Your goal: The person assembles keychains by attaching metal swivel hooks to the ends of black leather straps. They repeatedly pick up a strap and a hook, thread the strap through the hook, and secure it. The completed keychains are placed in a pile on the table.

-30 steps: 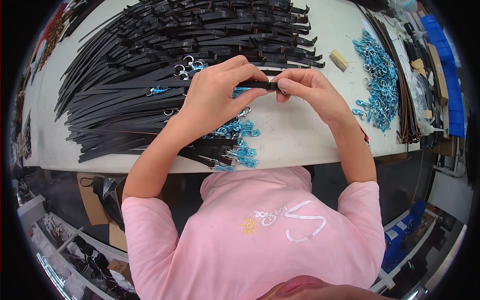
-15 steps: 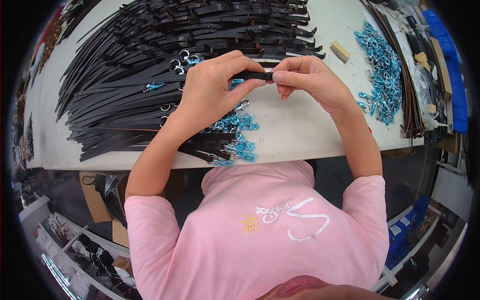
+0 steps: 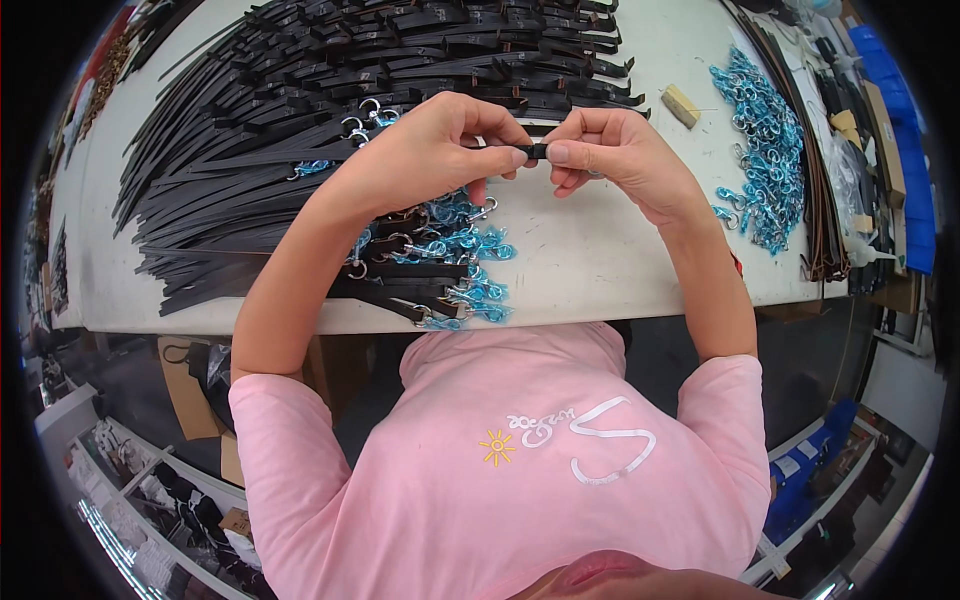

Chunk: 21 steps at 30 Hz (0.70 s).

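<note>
Between my two hands is the short end of a black strap [image 3: 537, 152], held level above the white table. My left hand [image 3: 445, 150] pinches it from the left with thumb and forefinger. From the right, the thumb and bent fingers of my right hand [image 3: 618, 158] grip the tip. Most of this strap is hidden behind my left hand. Below my left wrist lie several straps fitted with metal snap hooks in blue film [image 3: 465, 245]. A large spread of black straps [image 3: 330, 110] lies behind my left hand, their folded ends toward the right.
To the right is a heap of blue-wrapped snap hooks [image 3: 765, 150], beside a row of brown straps [image 3: 825, 230]. A small tan block [image 3: 680, 106] with a thin metal pin sits on the white table [image 3: 590, 260]. Blue bins [image 3: 895, 120] stand at the far right.
My left hand has turned and its fingertips have moved slightly toward the tip of the strap, with the forearm shifting left. The right hand has barely moved and keeps its grip.
</note>
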Each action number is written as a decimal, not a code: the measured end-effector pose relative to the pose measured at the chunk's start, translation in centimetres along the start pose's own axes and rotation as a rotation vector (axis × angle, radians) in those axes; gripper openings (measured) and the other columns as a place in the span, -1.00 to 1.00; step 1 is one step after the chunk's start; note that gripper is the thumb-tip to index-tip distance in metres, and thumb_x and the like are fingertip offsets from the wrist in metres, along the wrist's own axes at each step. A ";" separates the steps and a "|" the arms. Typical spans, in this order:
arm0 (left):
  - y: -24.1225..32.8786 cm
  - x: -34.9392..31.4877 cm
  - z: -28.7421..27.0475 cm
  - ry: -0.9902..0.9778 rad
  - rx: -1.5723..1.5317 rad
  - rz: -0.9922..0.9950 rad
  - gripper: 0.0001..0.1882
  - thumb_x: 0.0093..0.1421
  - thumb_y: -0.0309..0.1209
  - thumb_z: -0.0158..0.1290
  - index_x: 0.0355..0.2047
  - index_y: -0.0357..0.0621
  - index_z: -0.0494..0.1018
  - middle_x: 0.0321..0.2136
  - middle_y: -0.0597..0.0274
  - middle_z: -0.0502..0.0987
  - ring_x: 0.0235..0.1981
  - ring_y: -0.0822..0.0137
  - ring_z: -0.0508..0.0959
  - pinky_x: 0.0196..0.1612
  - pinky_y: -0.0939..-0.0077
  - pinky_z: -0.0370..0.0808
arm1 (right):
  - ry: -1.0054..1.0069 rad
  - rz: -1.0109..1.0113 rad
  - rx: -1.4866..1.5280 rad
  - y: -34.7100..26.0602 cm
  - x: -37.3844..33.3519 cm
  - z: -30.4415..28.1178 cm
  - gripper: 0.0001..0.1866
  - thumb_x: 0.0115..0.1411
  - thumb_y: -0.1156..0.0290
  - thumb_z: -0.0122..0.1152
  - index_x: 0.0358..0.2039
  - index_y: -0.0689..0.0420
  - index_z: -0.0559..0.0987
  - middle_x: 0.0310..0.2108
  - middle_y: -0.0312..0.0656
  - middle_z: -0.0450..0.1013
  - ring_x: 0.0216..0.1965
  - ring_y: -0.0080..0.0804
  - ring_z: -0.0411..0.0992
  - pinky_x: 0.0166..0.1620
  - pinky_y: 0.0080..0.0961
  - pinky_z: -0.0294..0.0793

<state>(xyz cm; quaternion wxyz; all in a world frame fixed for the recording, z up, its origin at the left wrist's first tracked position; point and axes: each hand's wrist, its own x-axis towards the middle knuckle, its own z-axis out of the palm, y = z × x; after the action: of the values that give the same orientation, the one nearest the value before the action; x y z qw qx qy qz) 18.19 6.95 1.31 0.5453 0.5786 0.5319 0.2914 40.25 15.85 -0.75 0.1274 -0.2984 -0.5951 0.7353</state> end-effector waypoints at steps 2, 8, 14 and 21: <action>0.1 0.1 0.0 0.002 -0.003 -0.016 -0.75 0.22 -0.37 0.12 -0.23 -0.35 0.57 -0.48 0.31 0.54 -0.60 0.59 0.41 -0.50 0.70 0.41 | 0.001 0.003 0.002 0.0 0.1 -0.1 -0.73 0.17 0.27 0.38 -0.30 0.22 0.60 -0.44 -0.18 0.59 -0.42 -0.53 0.56 -0.25 -0.61 0.59; 0.0 0.1 0.5 0.075 -0.015 -0.031 -0.75 0.17 -0.34 0.16 -0.28 -0.32 0.58 -0.54 0.36 0.51 -0.62 0.62 0.37 -0.55 0.71 0.34 | 0.014 0.009 -0.012 -0.1 0.1 0.2 -0.78 0.19 0.31 0.35 -0.32 0.20 0.57 -0.47 -0.21 0.57 -0.43 -0.53 0.57 -0.25 -0.59 0.58; -1.6 0.4 1.0 0.195 0.159 0.145 -0.76 0.15 -0.31 0.15 -0.30 -0.25 0.60 -0.56 0.41 0.51 -0.63 0.66 0.34 -0.61 0.75 0.24 | 0.038 -0.001 -0.025 -0.2 0.0 0.6 -0.80 0.20 0.31 0.33 -0.33 0.19 0.57 -0.47 -0.21 0.57 -0.43 -0.52 0.57 -0.25 -0.60 0.58; -0.1 -0.1 -0.4 0.028 -0.100 0.007 -0.75 0.27 -0.27 0.12 -0.30 -0.23 0.62 -0.53 0.34 0.58 -0.65 0.66 0.36 -0.61 0.76 0.26 | -0.008 -0.005 0.021 0.0 0.1 0.1 -0.75 0.18 0.28 0.36 -0.29 0.21 0.59 -0.44 -0.19 0.59 -0.40 -0.50 0.57 -0.21 -0.58 0.56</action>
<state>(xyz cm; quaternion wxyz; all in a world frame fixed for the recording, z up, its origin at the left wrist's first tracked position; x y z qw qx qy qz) 17.81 7.01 1.36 0.5649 0.5485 0.5222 0.3278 40.13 15.81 -0.74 0.1298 -0.2925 -0.5887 0.7423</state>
